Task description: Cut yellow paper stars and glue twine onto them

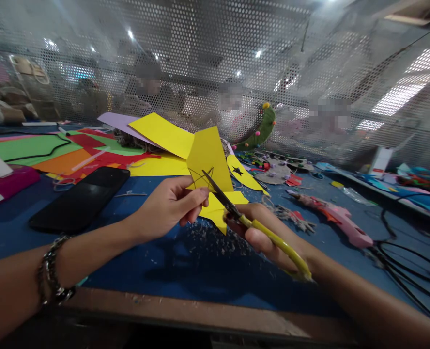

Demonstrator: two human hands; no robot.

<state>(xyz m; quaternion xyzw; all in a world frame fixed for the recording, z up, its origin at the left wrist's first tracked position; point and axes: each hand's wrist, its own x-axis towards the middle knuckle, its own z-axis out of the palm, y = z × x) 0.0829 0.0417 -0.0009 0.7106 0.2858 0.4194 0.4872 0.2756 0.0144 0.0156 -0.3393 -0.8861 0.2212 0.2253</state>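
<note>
My left hand (173, 201) pinches the lower edge of a folded yellow paper sheet (209, 150) between thumb and fingers. A star outline is drawn in dark lines on the sheet near my thumb. My right hand (262, 232) is closed around the yellow handles of a pair of scissors (280, 245). The dark blades point up and left, lying over the drawn star; whether they are cutting into the paper cannot be made out. Below hangs or lies more cut yellow paper (218, 220). Another yellow piece with a black star (246, 173) rests just behind.
A black phone (82, 198) lies at left, near a magenta power strip (15, 186). Coloured paper sheets (37, 145) spread behind it. At right sit a pink glue gun (336, 218) and coiled black cable (407, 271). A perforated metal screen (200, 58) stands behind the blue table (145, 271).
</note>
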